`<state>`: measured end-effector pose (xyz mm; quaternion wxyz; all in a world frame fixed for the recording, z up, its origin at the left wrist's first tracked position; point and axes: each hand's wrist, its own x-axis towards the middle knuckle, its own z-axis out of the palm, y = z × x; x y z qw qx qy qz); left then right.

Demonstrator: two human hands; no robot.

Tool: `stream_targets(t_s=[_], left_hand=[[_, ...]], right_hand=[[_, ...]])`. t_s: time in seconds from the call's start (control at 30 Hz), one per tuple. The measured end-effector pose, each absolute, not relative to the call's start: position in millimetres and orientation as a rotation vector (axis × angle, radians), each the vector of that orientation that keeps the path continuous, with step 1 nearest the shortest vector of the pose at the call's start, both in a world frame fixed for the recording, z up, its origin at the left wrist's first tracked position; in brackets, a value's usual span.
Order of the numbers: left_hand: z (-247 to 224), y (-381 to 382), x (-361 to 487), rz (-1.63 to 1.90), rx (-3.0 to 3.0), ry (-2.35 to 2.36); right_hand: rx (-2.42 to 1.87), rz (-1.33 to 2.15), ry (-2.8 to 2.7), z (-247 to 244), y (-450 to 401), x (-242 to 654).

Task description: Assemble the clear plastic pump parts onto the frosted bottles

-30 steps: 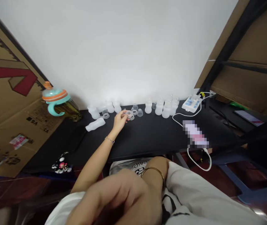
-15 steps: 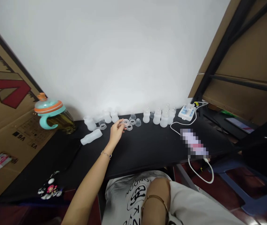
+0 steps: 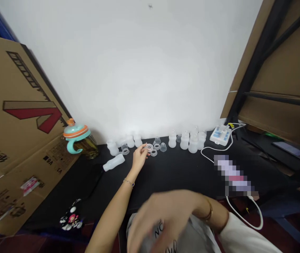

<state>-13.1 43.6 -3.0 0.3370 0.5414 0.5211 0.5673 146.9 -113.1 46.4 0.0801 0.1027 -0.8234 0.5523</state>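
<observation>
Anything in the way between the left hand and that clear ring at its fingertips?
Nothing visible stands between them: the left hand appears to pinch the clear ring at its fingertips. Another clear ring lies on the black tabletop just beside it, not between.

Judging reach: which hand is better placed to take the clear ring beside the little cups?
Left, probably: the left hand is right beside that ring, its fingertips on another clear ring, while the right hand hovers blurred over the shirt, well back from the table.
</observation>
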Motion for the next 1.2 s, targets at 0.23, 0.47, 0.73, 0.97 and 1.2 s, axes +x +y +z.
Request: stream_targets(t_s=[0.23, 0.47, 0.73, 0.97, 1.2], left_hand=[[-8, 43, -13, 1.457, 1.553, 1.375], [-10, 42, -11, 1.414, 1.692, 1.416], [-12, 39, -7, 1.320, 1.813, 1.426], [-12, 39, -4, 1.306, 1.824, 1.431], [-8, 38, -3, 1.309, 1.802, 1.453]], right_hand=[[-1.038, 0.591, -1.897, 83, 41, 171], [-1.145, 0.677, -1.975, 14, 67, 154], [-1.051, 0.720, -1.897, -5, 70, 164], [-1.043, 0.676, -1.941, -7, 73, 164], [-1.024, 0.649, -1.965, -2, 69, 165]])
